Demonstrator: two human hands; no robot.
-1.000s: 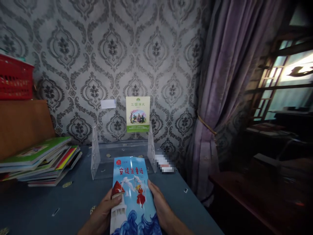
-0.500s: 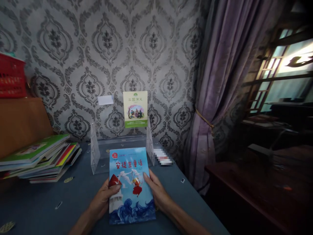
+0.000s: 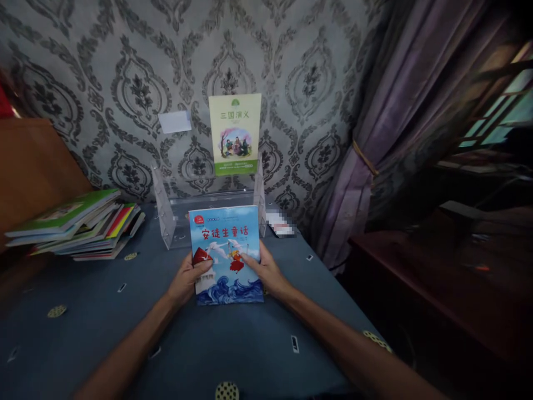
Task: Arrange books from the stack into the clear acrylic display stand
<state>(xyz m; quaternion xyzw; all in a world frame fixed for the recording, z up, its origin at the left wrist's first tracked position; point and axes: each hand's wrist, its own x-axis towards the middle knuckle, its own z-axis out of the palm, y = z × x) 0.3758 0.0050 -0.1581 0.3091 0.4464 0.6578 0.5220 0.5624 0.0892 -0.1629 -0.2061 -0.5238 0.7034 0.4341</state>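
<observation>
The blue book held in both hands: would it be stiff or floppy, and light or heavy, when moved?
The blue book looks flat between the left hand and right hand, so it may be fairly stiff. It appears thin along the top, so probably light.

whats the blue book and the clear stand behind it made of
Blue book: seemingly paper with a thin card cover, smooth, perhaps glossy, as the crisp print suggests. Clear stand: probably acrylic or similar plastic, smooth; the tabletop shows through it.

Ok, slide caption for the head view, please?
Left hand and right hand hold a blue Andersen's Fairy Tales book before a clear plastic stand.
</observation>
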